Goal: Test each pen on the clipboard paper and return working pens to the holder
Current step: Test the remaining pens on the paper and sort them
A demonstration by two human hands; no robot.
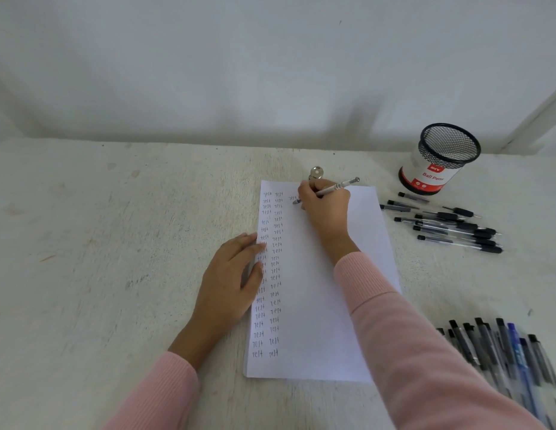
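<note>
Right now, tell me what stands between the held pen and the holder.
Nothing visible: only bare paper and table lie between the pen in the right hand and the holder. The loose pens lie beside that path.

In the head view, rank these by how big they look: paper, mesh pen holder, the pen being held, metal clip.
1. paper, largest by far.
2. mesh pen holder.
3. pen, long but thin, partly hidden by the right hand.
4. metal clip, smallest.
</note>
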